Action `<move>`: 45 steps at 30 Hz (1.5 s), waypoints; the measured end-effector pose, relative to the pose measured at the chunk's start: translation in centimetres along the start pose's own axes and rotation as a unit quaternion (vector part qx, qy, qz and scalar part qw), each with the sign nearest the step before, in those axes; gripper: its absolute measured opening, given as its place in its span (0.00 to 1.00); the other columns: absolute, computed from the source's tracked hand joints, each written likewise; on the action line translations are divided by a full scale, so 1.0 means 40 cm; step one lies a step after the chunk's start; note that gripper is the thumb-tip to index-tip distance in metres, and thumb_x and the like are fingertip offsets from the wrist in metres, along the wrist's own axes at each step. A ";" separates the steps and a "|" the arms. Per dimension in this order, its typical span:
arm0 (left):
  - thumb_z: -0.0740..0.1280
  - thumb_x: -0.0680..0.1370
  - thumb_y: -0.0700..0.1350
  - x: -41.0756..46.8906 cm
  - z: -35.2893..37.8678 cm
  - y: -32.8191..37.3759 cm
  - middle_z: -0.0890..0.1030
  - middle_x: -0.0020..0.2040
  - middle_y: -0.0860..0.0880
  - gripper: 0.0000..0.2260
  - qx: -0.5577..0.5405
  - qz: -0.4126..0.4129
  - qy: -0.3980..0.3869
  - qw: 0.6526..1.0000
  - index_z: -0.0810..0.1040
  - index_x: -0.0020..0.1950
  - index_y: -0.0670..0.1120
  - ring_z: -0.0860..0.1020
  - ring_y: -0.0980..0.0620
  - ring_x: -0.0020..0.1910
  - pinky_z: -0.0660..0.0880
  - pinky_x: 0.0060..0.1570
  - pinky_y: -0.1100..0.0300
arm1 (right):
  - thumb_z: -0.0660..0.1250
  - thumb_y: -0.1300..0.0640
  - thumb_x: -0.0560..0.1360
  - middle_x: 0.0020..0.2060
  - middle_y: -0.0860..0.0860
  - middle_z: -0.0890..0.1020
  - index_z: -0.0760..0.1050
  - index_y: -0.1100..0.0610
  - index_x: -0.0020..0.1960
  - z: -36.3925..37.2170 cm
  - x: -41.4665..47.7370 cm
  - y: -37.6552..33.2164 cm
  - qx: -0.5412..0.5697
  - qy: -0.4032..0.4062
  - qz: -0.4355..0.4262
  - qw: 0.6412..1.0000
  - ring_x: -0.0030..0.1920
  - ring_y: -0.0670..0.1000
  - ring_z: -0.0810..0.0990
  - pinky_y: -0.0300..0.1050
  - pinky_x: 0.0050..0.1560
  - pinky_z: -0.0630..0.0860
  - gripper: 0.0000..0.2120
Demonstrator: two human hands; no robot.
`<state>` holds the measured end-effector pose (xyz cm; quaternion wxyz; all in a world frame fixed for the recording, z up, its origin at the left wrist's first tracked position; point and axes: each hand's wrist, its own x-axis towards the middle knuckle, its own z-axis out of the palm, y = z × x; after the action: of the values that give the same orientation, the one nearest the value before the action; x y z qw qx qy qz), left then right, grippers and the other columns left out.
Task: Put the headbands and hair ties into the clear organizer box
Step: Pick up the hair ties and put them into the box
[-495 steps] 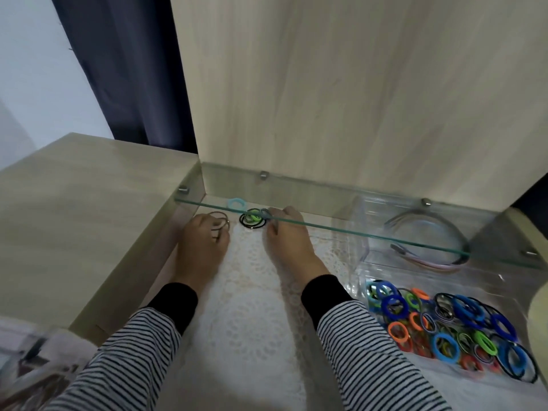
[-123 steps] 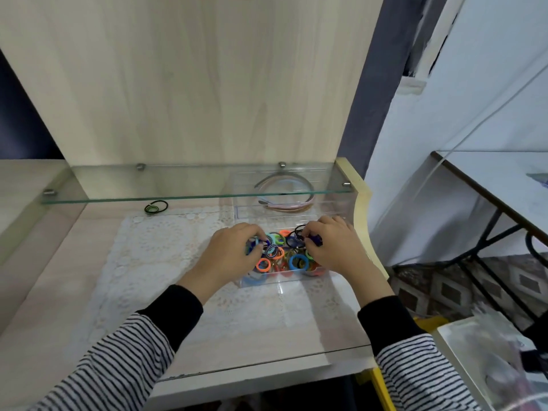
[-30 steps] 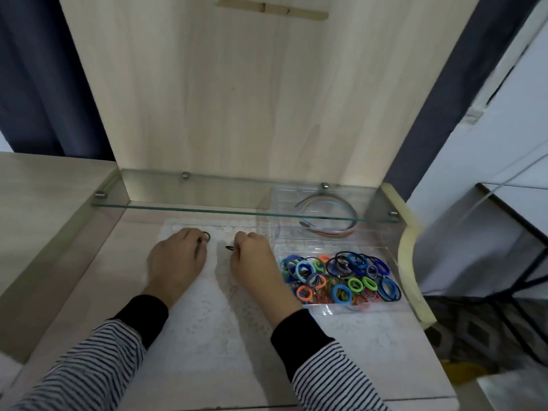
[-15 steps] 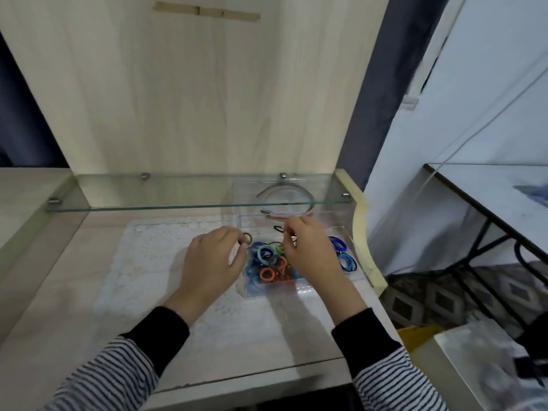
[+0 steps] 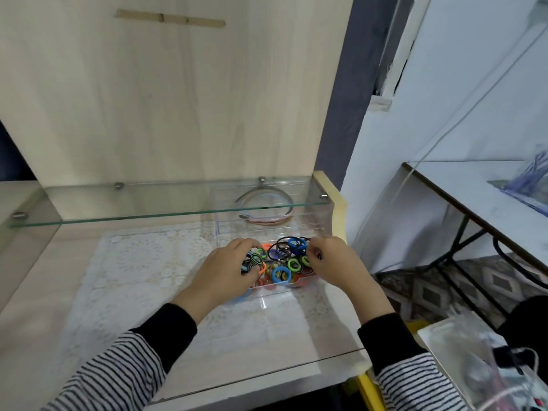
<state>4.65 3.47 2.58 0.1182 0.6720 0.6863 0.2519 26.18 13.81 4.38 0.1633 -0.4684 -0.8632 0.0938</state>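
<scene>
- Two hands reach into the front compartment of the clear organizer box [image 5: 275,295], over a heap of coloured hair ties [image 5: 284,268].
- By the box's left wall, the left hand [image 5: 228,272] pinches a green-and-black hair tie [image 5: 256,259].
- Near the right wall, the right hand [image 5: 335,262] is curled; I cannot tell whether it grasps anything.
- In the rear compartment the headbands [image 5: 267,209] lie under the front edge of the glass shelf [image 5: 166,213].
- Beside the right edge of the tabletop [image 5: 35,292] sits the box; a lace mat [image 5: 133,268] spreads leftward.

There is one clear box [image 5: 268,295], one glass shelf [image 5: 133,200], one lace mat [image 5: 142,262], at least two headbands [image 5: 267,221], and too many hair ties [image 5: 281,274] to count.
</scene>
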 end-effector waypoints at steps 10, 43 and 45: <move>0.65 0.69 0.43 0.012 -0.029 -0.027 0.74 0.50 0.57 0.18 0.010 0.012 -0.028 0.999 0.68 0.55 0.58 0.75 0.50 0.42 0.66 0.40 0.56 | 0.63 0.58 0.74 0.55 0.53 0.73 0.76 0.46 0.61 0.050 0.038 -0.077 -0.043 -0.061 -0.018 0.997 0.57 0.55 0.71 0.46 0.49 0.73 0.17; 0.50 0.83 0.56 0.029 0.024 -0.035 0.66 0.73 0.62 0.19 0.054 0.032 -0.110 0.992 0.69 0.71 0.58 0.64 0.60 0.70 0.59 0.69 0.53 | 0.57 0.66 0.72 0.54 0.52 0.80 0.82 0.51 0.53 0.057 0.064 -0.030 0.000 -0.027 -0.014 1.000 0.57 0.57 0.72 0.49 0.59 0.69 0.19; 0.55 0.83 0.52 0.024 0.022 -0.034 0.70 0.70 0.62 0.16 -0.013 0.016 -0.081 0.997 0.70 0.70 0.57 0.69 0.63 0.59 0.62 0.69 0.51 | 0.58 0.69 0.70 0.49 0.55 0.81 0.82 0.55 0.49 0.055 0.065 -0.011 0.066 0.040 0.005 0.997 0.54 0.58 0.73 0.48 0.55 0.71 0.18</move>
<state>3.87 4.61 1.33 0.1778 0.6994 0.6605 0.2073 23.67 15.73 2.97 0.2276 -0.4642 -0.8457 0.1322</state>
